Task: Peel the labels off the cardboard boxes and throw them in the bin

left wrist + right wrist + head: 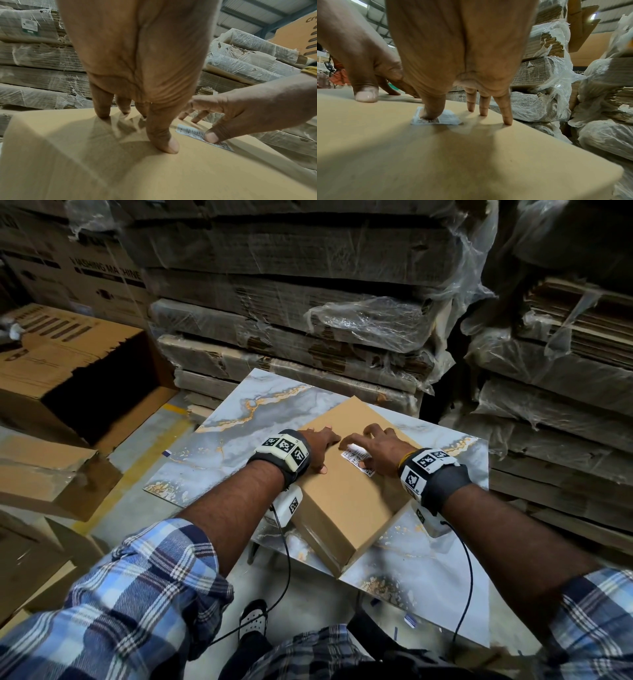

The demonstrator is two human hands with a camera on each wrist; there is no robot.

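Observation:
A plain brown cardboard box (346,501) lies on a marble-patterned table (236,446). A small white printed label (356,457) is stuck on the box top. My left hand (325,451) rests on the box just left of the label, with its fingers (101,108) spread and its thumb (165,143) pressed down. My right hand (364,451) is over the label. Its thumb (433,111) presses on the label (449,118) while the other fingertips (506,116) touch the cardboard beyond it. The label's far edge looks slightly curled up.
A big open carton (68,378) lies on its side at the left, with flattened cartons (44,481) on the floor below it. Plastic-wrapped stacks of flat cardboard (308,313) wall in the back and right (555,392). Wrist-camera cables (286,559) hang under my arms.

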